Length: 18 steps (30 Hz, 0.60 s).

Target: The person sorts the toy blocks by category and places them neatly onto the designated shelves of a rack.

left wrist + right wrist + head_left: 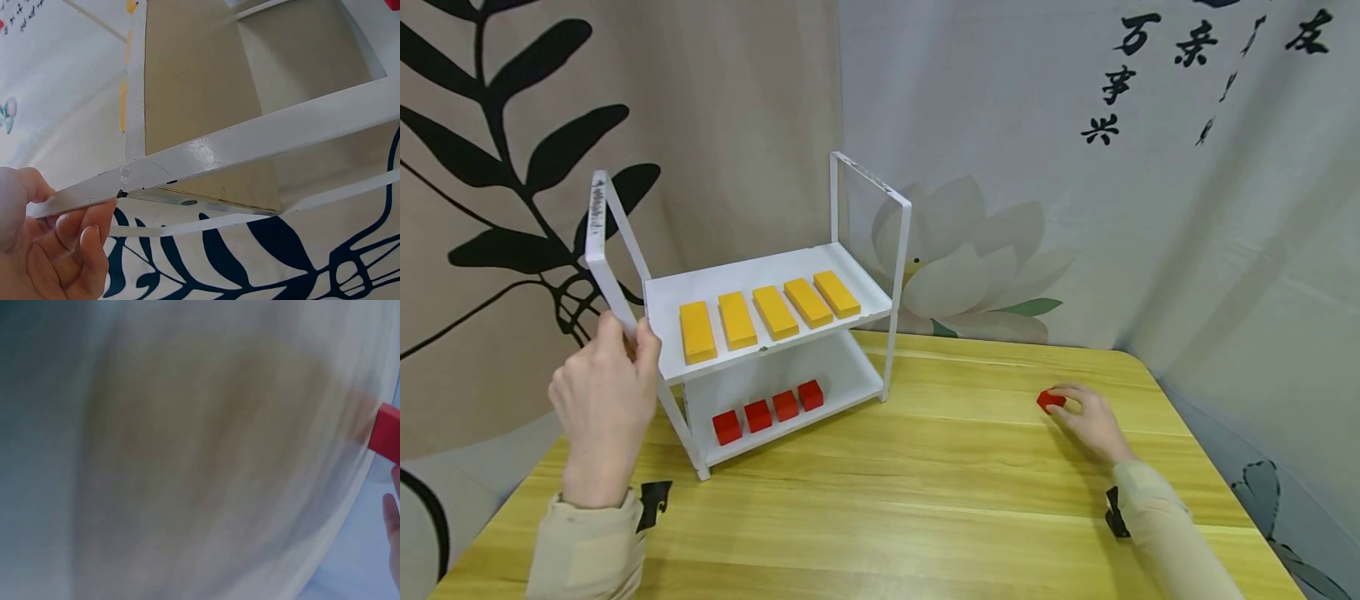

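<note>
My left hand (606, 396) grips the front left upright of a white two-tier rack (775, 354), thumb and fingers round the bar, as the left wrist view also shows at close range. Out to the right, low over the wooden table, my right hand (1090, 421) pinches a red block (1049, 402) between thumb and fingers. In the right wrist view the same red block (387, 432) appears at the right edge beside the fingertips. Several yellow blocks (775, 312) lie in a row on the upper shelf. Several red cubes (757, 415) line the lower shelf.
The wooden table (925, 483) ends at the right along a slanting edge, with fabric beyond it. Behind the rack hangs a curtain (752, 100) with leaf, flower and character prints. The rack's side frames (901, 275) rise above the upper shelf.
</note>
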### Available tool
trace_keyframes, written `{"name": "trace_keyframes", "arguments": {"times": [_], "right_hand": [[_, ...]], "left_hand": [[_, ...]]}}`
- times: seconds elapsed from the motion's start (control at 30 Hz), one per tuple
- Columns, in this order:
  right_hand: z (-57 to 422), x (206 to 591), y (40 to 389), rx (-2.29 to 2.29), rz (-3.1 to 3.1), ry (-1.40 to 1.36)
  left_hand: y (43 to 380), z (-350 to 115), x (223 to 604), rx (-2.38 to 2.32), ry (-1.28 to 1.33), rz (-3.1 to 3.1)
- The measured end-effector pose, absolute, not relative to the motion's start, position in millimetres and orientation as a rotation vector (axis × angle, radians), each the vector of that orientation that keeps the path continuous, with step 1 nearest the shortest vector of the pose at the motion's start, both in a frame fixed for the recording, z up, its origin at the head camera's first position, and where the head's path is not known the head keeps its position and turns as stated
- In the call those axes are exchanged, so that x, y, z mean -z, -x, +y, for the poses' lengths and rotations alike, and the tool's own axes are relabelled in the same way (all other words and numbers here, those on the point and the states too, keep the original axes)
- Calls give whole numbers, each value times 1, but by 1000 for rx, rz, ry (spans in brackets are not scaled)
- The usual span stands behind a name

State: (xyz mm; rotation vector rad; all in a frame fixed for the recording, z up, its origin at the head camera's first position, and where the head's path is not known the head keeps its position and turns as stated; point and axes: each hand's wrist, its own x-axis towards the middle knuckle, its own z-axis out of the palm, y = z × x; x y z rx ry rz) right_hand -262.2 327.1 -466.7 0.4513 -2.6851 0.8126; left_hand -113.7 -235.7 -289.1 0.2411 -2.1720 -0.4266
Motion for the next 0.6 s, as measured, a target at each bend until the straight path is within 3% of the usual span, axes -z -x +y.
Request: {"name": "trace_keyframes", "arguments": {"times": [0.6], "right_hand": [[322, 464, 263, -749, -2723, -343]], "left_hand": [[114, -235, 290, 421, -247, -2176]]}}
